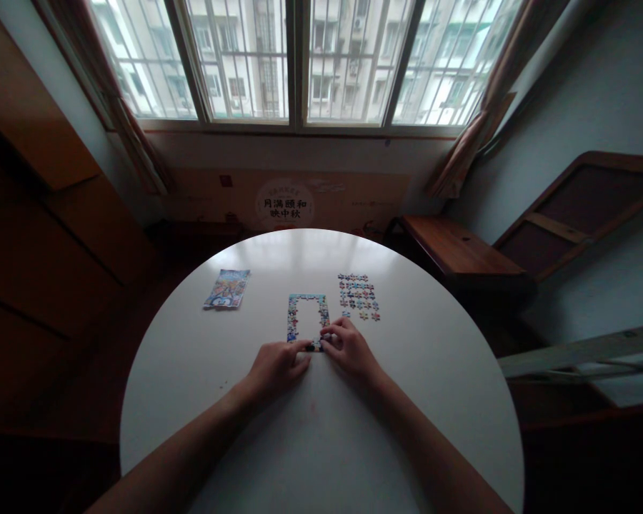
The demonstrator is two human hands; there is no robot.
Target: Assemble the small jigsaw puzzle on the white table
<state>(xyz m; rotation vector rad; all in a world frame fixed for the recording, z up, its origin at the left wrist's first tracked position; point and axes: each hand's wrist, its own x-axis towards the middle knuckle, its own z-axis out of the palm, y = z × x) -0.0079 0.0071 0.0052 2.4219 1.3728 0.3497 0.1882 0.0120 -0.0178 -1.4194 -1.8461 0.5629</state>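
A rectangular border of joined jigsaw pieces (pixel 292 318) lies on the white table, its middle bare tabletop. My left hand (pixel 278 365) rests at its lower left, index finger stretched onto the bottom edge and thumb held apart below. At the lower right corner, the fingers of my right hand (pixel 352 350) are bent together over a jigsaw piece, mostly hidden beneath them. Beyond my right hand, loose jigsaw pieces (pixel 358 294) are spread out in rows. To the left of the border lies a colourful picture sheet (pixel 227 289), slightly crumpled.
The round white table (pixel 193 400) has a curved edge all round. Small dark specks (pixel 223 385) lie left of my left forearm. Behind the table are a wooden bench (pixel 455 246) and a barred window (pixel 300 64); wooden cabinets (pixel 48 228) stand at left.
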